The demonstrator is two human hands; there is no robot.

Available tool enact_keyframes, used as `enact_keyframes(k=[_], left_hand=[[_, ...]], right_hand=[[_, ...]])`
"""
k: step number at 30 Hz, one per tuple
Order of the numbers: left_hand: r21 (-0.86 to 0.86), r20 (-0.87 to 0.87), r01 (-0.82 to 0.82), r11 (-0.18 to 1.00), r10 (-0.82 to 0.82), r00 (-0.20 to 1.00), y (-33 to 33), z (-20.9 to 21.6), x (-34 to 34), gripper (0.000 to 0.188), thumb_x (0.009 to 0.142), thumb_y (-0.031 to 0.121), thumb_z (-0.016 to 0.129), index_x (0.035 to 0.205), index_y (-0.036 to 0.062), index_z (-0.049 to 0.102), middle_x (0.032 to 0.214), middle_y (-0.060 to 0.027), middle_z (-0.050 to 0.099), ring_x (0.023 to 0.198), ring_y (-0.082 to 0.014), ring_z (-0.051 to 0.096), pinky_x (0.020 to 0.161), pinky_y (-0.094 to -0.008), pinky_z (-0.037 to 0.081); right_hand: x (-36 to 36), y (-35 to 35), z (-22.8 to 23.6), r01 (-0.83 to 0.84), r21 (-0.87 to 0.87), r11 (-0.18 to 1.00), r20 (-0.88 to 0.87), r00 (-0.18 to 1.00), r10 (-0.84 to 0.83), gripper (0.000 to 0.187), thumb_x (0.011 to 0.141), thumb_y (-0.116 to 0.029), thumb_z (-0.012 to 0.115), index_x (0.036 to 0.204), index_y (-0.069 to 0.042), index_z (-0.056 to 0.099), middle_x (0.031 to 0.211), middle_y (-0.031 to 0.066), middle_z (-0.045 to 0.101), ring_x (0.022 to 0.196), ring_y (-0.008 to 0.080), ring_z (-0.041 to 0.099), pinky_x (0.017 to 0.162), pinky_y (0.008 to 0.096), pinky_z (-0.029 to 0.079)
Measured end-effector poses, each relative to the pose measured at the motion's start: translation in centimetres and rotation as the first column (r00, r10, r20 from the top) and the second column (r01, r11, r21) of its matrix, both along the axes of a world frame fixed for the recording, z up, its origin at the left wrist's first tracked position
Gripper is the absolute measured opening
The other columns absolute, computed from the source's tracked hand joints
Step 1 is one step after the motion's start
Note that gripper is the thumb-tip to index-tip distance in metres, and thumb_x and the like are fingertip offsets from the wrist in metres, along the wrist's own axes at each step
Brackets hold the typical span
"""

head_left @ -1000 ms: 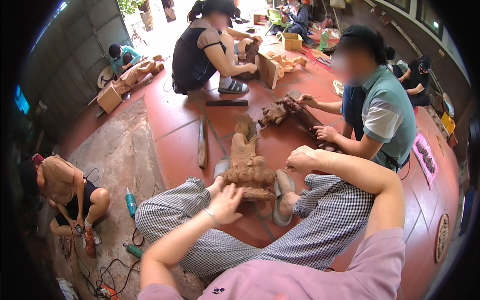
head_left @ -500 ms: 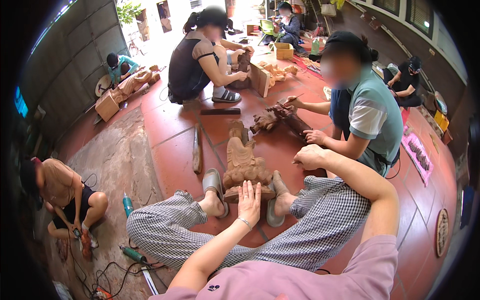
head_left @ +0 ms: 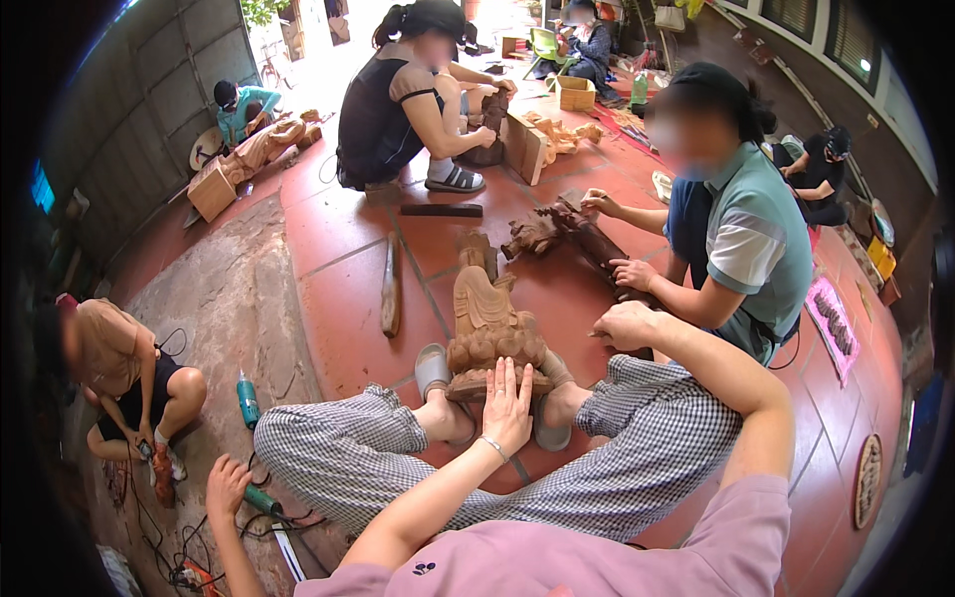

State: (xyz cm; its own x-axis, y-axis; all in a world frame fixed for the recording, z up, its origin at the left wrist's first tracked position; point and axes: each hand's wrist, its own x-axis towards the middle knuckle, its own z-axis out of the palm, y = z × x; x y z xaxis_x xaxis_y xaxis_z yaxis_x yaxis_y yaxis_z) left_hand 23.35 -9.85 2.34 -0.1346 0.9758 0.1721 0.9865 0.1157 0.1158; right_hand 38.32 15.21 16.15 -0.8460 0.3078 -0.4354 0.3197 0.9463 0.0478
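Observation:
A carved wooden seated figure (head_left: 487,298) stands upright on the tiles between my feet, its layered base toward me. My left hand (head_left: 507,410) lies flat with fingers stretched against the near side of that base. Over my right knee, my right hand (head_left: 629,324) hangs from a bent wrist with its fingers curled closed. Whether anything is in those fingers is hidden. It is close to the dark wooden carving (head_left: 582,234) that a person on the right works on, but apart from the figure.
A wooden mallet-like club (head_left: 391,289) and a dark bar (head_left: 442,210) lie beyond my left foot. Another person's hand (head_left: 229,486) is at lower left, near green power tools (head_left: 247,398) and cords. Several people sit around with carvings. A pink cloth (head_left: 834,328) holds tools at right.
Another person's hand and forearm have come in at the lower left, near the power tool. My hands keep their places; the view has shifted slightly.

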Motion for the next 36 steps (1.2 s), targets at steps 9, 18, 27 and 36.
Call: enact_keyframes(k=[9,18,27,36], left_hand=[[0.446,0.644,-0.063,0.893,-0.271,0.716,0.2,3.4,-3.2,0.011,0.101,0.011,0.058,0.097,0.0026,0.063,0.063,-0.0071,0.061,0.06,-0.0237,0.064,0.071,-0.0405,0.052],[0.41,0.898,-0.14,0.901,-0.426,-0.113,4.1,14.2,-6.8,0.013,0.099,0.002,0.056,0.107,-0.0014,0.066,0.1,-0.0077,0.056,0.071,-0.0096,0.054,0.068,-0.0254,0.047],[0.595,0.502,-0.041,0.802,-0.411,-0.761,6.5,21.4,-10.2,0.019,0.091,0.025,0.075,0.089,0.0063,0.073,0.09,-0.0039,0.052,0.084,-0.0164,0.049,0.087,-0.0362,0.044],[0.647,0.369,-0.182,0.74,-0.513,-0.775,6.5,20.5,-10.0,0.015,0.093,0.02,0.073,0.084,0.0087,0.069,0.09,-0.0005,0.047,0.075,-0.012,0.047,0.083,-0.0336,0.043]], right_hand=[[0.6,0.7,-5.7,-0.123,-0.234,0.965,-0.157,0.984,0.087,0.027,0.088,-0.021,0.066,0.112,-0.011,0.072,0.101,0.0137,0.074,0.098,0.0316,0.071,0.083,0.044,0.056],[-1.3,2.0,-5.3,-0.054,-0.355,0.933,-0.081,0.996,0.027,0.031,0.096,-0.028,0.062,0.123,-0.014,0.069,0.099,0.0114,0.072,0.098,0.0312,0.069,0.084,0.0428,0.056],[-4.7,1.6,-0.3,0.01,-0.405,0.914,-0.162,0.983,-0.083,0.034,0.096,-0.027,0.063,0.126,-0.013,0.068,0.097,0.009,0.071,0.097,0.0277,0.068,0.083,0.0414,0.057],[-6.7,-1.3,-3.3,0.017,-0.619,0.785,-0.337,0.897,-0.286,0.036,0.093,-0.015,0.069,0.128,-0.009,0.068,0.092,0.0151,0.07,0.083,0.0316,0.069,0.076,0.0401,0.056]])
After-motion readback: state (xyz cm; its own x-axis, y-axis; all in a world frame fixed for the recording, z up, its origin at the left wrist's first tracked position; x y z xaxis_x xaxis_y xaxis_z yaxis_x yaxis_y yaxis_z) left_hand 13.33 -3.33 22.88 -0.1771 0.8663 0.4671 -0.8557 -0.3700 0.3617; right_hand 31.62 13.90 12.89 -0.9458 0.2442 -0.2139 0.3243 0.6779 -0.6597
